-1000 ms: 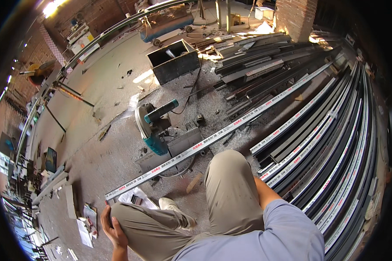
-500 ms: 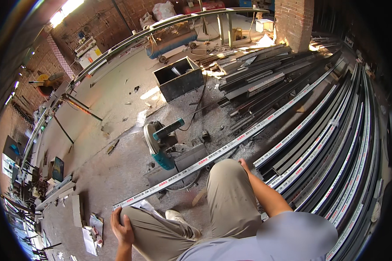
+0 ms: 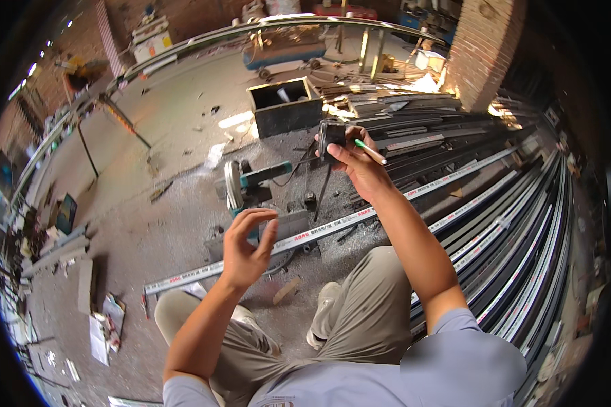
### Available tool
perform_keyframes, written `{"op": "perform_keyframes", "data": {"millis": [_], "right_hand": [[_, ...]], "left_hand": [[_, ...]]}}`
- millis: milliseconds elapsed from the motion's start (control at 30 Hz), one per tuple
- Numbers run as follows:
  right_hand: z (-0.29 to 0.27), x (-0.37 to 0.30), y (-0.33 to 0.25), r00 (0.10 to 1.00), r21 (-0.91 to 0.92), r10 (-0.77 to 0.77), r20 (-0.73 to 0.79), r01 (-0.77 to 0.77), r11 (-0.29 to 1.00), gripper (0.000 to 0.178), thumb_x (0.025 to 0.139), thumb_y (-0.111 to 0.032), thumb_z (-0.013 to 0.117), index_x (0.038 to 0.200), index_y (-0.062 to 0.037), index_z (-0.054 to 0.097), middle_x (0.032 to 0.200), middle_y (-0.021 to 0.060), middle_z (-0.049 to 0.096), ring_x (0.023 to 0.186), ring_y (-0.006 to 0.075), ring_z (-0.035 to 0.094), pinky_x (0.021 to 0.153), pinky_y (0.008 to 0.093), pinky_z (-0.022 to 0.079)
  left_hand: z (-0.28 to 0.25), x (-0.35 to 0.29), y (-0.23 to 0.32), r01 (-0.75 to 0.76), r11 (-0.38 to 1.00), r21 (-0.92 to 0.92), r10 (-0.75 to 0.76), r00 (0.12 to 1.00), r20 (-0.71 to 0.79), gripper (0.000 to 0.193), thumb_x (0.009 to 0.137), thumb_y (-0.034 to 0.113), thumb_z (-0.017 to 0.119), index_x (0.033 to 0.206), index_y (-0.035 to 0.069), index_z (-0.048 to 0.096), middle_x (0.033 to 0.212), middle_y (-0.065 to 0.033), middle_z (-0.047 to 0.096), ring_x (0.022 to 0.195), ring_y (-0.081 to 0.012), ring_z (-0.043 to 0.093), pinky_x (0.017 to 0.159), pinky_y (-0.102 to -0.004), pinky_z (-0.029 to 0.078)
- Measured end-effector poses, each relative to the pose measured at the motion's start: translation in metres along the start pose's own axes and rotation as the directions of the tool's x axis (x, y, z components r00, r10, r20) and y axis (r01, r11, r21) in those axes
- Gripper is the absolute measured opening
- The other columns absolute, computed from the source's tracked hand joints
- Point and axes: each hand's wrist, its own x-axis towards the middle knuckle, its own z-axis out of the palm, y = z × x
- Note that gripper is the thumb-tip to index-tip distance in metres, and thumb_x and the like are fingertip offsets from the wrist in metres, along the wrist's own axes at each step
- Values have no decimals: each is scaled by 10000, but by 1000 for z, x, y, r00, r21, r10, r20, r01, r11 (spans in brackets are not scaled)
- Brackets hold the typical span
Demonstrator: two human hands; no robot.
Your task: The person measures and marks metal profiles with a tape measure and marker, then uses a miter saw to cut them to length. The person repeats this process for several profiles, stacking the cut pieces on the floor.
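My right hand (image 3: 360, 166) is raised at the centre, closed round a small black block that looks like a tape measure (image 3: 330, 140). A slim white and green pen (image 3: 373, 153) sticks out between its fingers. My left hand (image 3: 246, 251) hangs in the air with fingers curved and apart, holding nothing. Behind it stands a teal-handled cut-off saw (image 3: 234, 190), its base partly hidden. A long metal profile with printed white film (image 3: 322, 231) runs slantwise across the saw base, passing beneath both arms.
Many long dark and film-covered profiles (image 3: 502, 220) lie along the right. Beyond the saw is an open black box (image 3: 288, 119). A blue air compressor (image 3: 285, 57) and a brick pillar (image 3: 485, 51) stand farther back. Papers (image 3: 100, 339) lie at lower left.
Both hands have risen from my knees. My right hand now shows the tape measure and pen. My left hand has moved up toward the saw. The view has shifted.
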Motion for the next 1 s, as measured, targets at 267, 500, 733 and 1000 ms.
{"op": "perform_keyframes", "data": {"millis": [267,500,733,1000], "right_hand": [[53,-53,54,941,-458,-73,330,228,859,839,672,-226,1021,1189,-90,374,1237,119,548,1004,150,611,846,294,562],[84,-39,75,747,-534,-327,580,651,540,872,653,-125,1017,1246,-79,380,1213,199,543,1069,266,582,909,394,516],[91,-50,82,808,-580,-141,573,521,626,726,686,-12,963,1207,-76,462,1140,159,654,1002,244,670,888,363,556],[101,-56,79,745,-575,-195,638,630,522,667,722,-42,951,1154,-79,444,1149,197,676,1018,310,712,867,395,578]], "left_hand": [[-7,-17,-14,452,761,-465,-374,892,256,287,1080,260,617,1102,-23,665,1015,-72,715,931,-131,666,881,-298,535],[-16,-14,-43,691,370,-621,-601,688,408,334,1027,409,699,999,92,599,1021,-17,657,996,-114,656,885,-301,546],[-23,-21,-68,680,318,-661,-655,661,365,328,930,187,827,1058,29,571,1046,-57,664,986,-114,671,878,-259,590],[-29,-33,-67,643,116,-757,-620,642,451,394,858,135,889,1069,38,572,1007,-49,669,906,-123,684,846,-270,597]]}}
